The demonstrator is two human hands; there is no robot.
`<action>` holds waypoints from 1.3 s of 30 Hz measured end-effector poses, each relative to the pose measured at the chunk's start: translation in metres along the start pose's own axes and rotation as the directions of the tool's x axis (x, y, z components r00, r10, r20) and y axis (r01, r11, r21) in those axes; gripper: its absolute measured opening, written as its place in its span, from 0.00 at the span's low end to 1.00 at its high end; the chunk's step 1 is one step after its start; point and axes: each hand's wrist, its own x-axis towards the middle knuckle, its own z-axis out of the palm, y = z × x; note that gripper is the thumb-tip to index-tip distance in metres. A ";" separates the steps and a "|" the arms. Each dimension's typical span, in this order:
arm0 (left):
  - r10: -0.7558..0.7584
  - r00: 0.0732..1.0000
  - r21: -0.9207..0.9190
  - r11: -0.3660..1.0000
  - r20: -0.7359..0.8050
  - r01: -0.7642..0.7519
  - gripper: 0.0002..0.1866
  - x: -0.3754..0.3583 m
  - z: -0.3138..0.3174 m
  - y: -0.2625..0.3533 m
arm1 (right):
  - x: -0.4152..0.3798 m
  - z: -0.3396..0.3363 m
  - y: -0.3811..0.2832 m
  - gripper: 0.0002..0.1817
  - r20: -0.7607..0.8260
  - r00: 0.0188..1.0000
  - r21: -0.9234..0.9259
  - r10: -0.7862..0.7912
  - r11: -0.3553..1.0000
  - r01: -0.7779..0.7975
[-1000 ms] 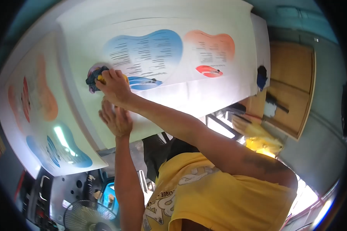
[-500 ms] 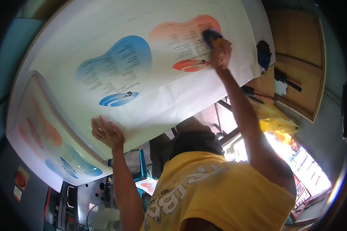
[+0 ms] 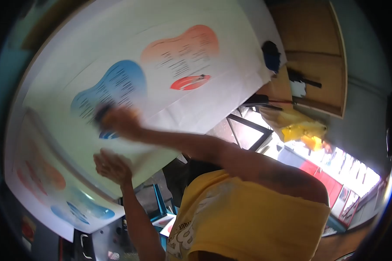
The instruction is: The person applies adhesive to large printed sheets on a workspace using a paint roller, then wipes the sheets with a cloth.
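Observation:
A large white printed sheet (image 3: 161, 117) covers the tilted work table. It carries a blue rounded shape (image 3: 126, 78) and an orange rounded shape (image 3: 196, 41), both with lines of text. My right hand (image 3: 124, 124), smeared by motion, grips a small dark pad (image 3: 103, 112) against the lower part of the blue print, hiding some of it. Just below, my left hand (image 3: 113, 167) lies on the sheet near its lower left side, fingers stretched out and holding nothing.
Over the table's left edge hangs the curled end of the sheet (image 3: 43, 200), with more orange and blue prints. A dark bundle (image 3: 272, 56) rests at the right edge. Beyond are a wooden panel (image 3: 313, 39) and a yellow plastic bag (image 3: 296, 128).
My right hand has swept the dark pad left and down, from the orange print to the blue one. My left hand stays near its place. The view has shifted.

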 end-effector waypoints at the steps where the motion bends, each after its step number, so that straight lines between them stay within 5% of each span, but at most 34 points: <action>1: -0.006 0.999 -0.083 0.997 -0.047 0.002 0.37 0.000 0.000 0.003 | 0.020 0.009 -0.067 0.08 0.228 0.964 0.265 0.133 0.945 -0.193; 2: -0.020 0.996 -0.160 0.987 -0.089 0.005 0.37 0.001 -0.001 0.004 | 0.018 0.047 -0.083 0.10 0.054 0.999 0.277 -0.003 0.961 -0.012; 3: -0.025 0.996 -0.134 0.991 -0.085 0.013 0.37 0.000 0.004 0.002 | 0.024 0.080 -0.087 0.10 -0.108 0.966 -0.021 -0.235 0.972 0.234; 4: -0.032 0.996 -0.106 0.994 -0.079 0.024 0.37 -0.006 0.011 -0.003 | 0.031 0.111 -0.081 0.11 -0.178 0.858 -0.344 -0.482 0.847 0.404; 7: 0.008 0.999 -0.062 0.998 -0.046 -0.010 0.36 -0.004 0.006 0.003 | 0.064 0.127 -0.060 0.08 -0.465 0.775 -0.235 -0.428 0.904 0.358; 9: 0.026 1.000 0.014 1.000 -0.008 -0.026 0.34 0.003 -0.008 0.006 | 0.063 0.078 -0.035 0.10 -0.347 0.932 0.175 -0.107 0.969 0.176; 10: -0.004 0.999 -0.031 0.999 0.038 0.005 0.36 0.001 -0.003 0.000 | 0.063 0.021 -0.022 0.10 -0.121 0.992 0.439 -0.026 0.895 0.077; 11: -0.005 1.000 -0.044 0.999 0.013 0.006 0.36 0.002 -0.004 0.001 | 0.058 0.005 -0.005 0.11 -0.367 0.929 -0.082 0.049 0.993 -0.084; 12: 0.001 1.000 -0.066 0.998 -0.006 -0.001 0.36 0.003 -0.004 0.003 | 0.049 -0.041 0.021 0.12 -0.346 0.932 -0.158 -0.105 0.986 0.052; 13: -0.008 1.000 -0.072 0.997 -0.008 0.007 0.36 0.006 -0.004 0.004 | 0.050 -0.052 0.074 0.20 -0.392 0.911 -0.319 -0.128 0.948 -0.004; 14: -0.013 1.000 -0.082 0.997 -0.005 0.013 0.35 0.007 -0.005 0.006 | 0.042 -0.076 0.110 0.28 -0.526 0.749 -0.725 -0.403 0.673 -0.147; 16: -0.018 1.000 -0.083 0.996 0.005 0.018 0.35 0.004 -0.008 0.008 | 0.020 -0.164 0.150 0.32 -0.507 0.832 -0.677 -0.223 0.701 -0.225; 18: -0.018 1.000 -0.069 0.997 -0.006 0.018 0.35 0.005 -0.006 0.009 | 0.002 -0.232 0.196 0.25 -0.547 0.822 -0.756 -0.161 0.516 -0.402; 20: -0.022 1.000 -0.064 0.998 -0.001 0.022 0.35 0.007 -0.004 0.010 | -0.015 -0.287 0.223 0.26 -0.647 0.760 -0.653 -0.053 0.552 -0.518; 27: -0.026 0.999 -0.136 0.990 -0.029 0.022 0.34 0.000 -0.005 0.005 | -0.028 -0.347 0.252 0.19 -0.793 0.593 -0.532 0.141 0.314 -0.786; 29: -0.049 0.998 -0.146 0.988 -0.028 0.045 0.34 -0.001 -0.010 -0.002 | 0.010 -0.303 0.227 0.18 -0.716 0.685 -0.604 0.134 0.372 -0.704; 31: -0.087 0.996 -0.158 0.984 -0.004 0.086 0.33 0.001 -0.015 0.000 | 0.021 -0.247 0.199 0.18 -0.502 0.864 -0.783 -0.041 0.445 -0.434; 32: -0.099 0.995 -0.177 0.980 -0.007 0.096 0.32 0.002 -0.017 0.001 | 0.034 -0.192 0.160 0.20 -0.442 0.893 -0.722 -0.078 0.622 -0.303; 33: -0.095 0.995 -0.168 0.982 -0.021 0.090 0.32 0.003 -0.018 0.001 | 0.037 -0.125 0.142 0.22 -0.423 0.853 -0.857 -0.305 0.440 -0.267; 35: -0.109 0.994 -0.167 0.980 -0.008 0.106 0.32 0.002 -0.016 0.000 | 0.046 -0.034 0.058 0.23 -0.250 0.907 -0.712 -0.339 0.699 0.065; 36: -0.113 0.994 -0.165 0.980 -0.002 0.112 0.32 0.003 -0.016 -0.001 | 0.050 0.000 0.003 0.23 -0.108 0.969 -0.529 -0.222 0.838 0.133; 39: -0.114 0.993 -0.179 0.977 -0.004 0.112 0.32 0.001 -0.015 -0.004 | 0.058 0.046 -0.062 0.25 0.096 0.796 -0.630 -0.598 0.582 0.514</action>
